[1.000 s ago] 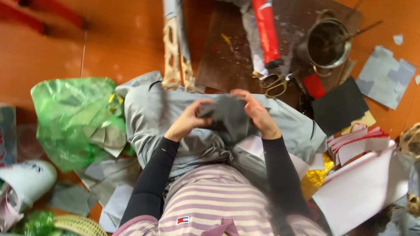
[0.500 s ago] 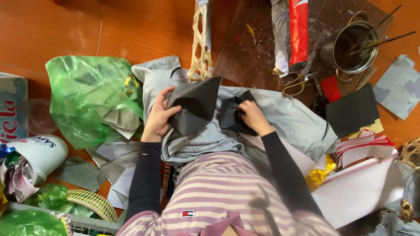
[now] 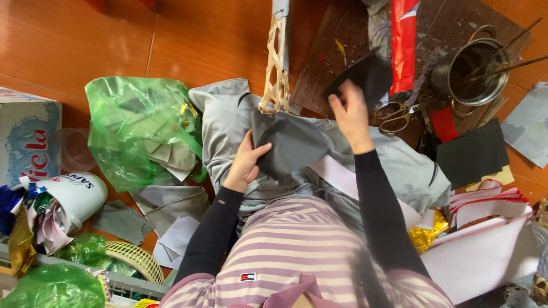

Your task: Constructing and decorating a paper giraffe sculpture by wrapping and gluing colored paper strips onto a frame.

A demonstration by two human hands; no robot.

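The left hand (image 3: pixel 246 162) lies on the person's lap, fingers loosely curled around the edge of a dark grey sheet (image 3: pixel 288 145), thumb on top, so it has a light pinch on that sheet. The right hand (image 3: pixel 349 114) is raised further away from the body, its fingers closed on a second, darker sheet (image 3: pixel 365 74) that it holds up in the air.

There is only the head view, and it looks straight down. Taking the grey sheet on the lap as the landmark: it rests on pale grey cloth (image 3: pixel 228 122) spread over the knees. Beyond it stands a rolled lattice tube (image 3: pixel 276 63), upright in the picture. To the right of it, past the lifted dark sheet, lie a red roll (image 3: pixel 404 40), a pair of scissors (image 3: pixel 397 114) and a metal pot (image 3: pixel 471 71) with sticks in it, all on a brown board (image 3: pixel 337 45). Further right is a black square sheet (image 3: pixel 471 154). To the left of the grey sheet sits a green plastic bag (image 3: pixel 137 128) stuffed with paper scraps, and left of that a white bucket (image 3: pixel 71 197) on its side. All of it lies on an orange wooden floor (image 3: pixel 85 40).

As I judge it, the step in hand is separating two dark sheets, one kept on the lap and one carried toward the board. The next move would call for a steady pinch on the lifted sheet and a spot on the board away from the scissors.
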